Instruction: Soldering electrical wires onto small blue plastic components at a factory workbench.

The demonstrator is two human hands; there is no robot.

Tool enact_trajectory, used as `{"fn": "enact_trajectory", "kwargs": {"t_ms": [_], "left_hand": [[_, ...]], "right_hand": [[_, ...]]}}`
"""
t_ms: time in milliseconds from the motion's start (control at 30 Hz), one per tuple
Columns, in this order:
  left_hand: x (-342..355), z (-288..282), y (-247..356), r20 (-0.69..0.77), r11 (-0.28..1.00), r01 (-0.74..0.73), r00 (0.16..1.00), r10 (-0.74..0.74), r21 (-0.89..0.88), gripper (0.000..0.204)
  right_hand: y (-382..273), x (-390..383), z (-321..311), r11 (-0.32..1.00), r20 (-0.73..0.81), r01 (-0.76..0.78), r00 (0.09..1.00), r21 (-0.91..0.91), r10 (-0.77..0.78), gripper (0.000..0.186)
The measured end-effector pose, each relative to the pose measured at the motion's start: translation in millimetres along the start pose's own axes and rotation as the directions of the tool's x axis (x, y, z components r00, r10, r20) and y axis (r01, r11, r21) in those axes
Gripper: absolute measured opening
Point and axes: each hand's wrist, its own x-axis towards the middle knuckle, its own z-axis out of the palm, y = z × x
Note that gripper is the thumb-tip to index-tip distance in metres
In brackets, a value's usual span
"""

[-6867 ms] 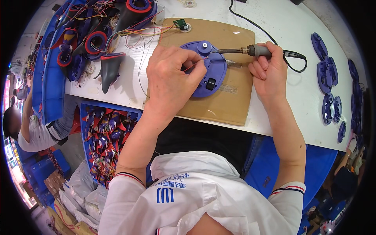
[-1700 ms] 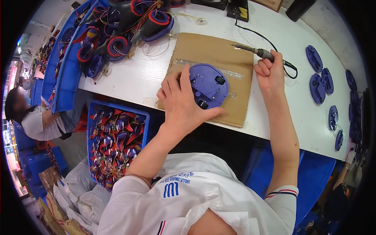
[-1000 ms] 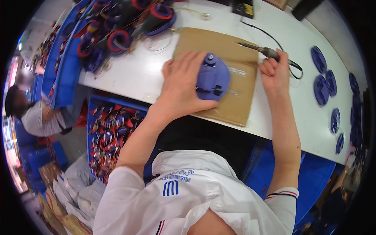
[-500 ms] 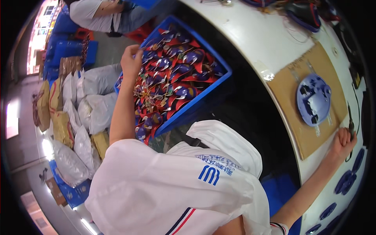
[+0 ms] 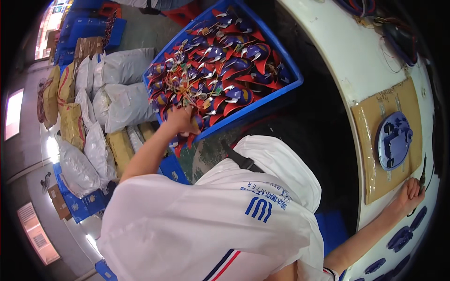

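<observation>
My left hand [image 5: 180, 122] is at the near left corner of a blue crate [image 5: 281, 91], low over the parts inside. Its thumb and fingers look apart beside one of the red-and-purple parts [image 5: 240, 95], which fill the crate with thin wires among them. The fingertips are partly lost among the parts. Over at the white table, my right hand [image 5: 411, 195] is closed around a soldering iron [image 5: 423, 179], its thin tip pointing away from me. A purple plastic shell [image 5: 394, 141] with black fittings lies on a cardboard sheet [image 5: 372, 173] near that hand.
White sacks [image 5: 124, 105] and brown sacks [image 5: 71, 129] are piled left of the crate. Several dark blue pieces [image 5: 401, 239] lie on the table's near right. Wired parts [image 5: 398, 42] sit at its far end. Part of another person [image 5: 164, 3] shows beyond the crate.
My left hand has come down and nearer, from the crate's far left side to its near corner. My right hand still holds the soldering iron. The whole view has shifted somewhat.
</observation>
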Motion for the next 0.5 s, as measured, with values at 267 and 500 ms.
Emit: {"fn": "enact_trajectory", "kwargs": {"t_ms": [267, 500], "left_hand": [[-12.4, -94.3, -59.6, 0.440, 0.755, 0.160, 0.879, 0.185, -0.636, 0.034], [-37.9, -181.8, -69.5, -0.676, -0.444, -0.534, 0.687, 0.268, -0.719, 0.058]], "right_hand": [[10.9, -4.2, 14.8, 0.999, 0.032, 0.036, 0.999, 0.041, -0.037, 0.012], [44.0, -32.4, 61.5, 0.989, -0.111, 0.145, 0.984, 0.031, -0.141, 0.024]]}}
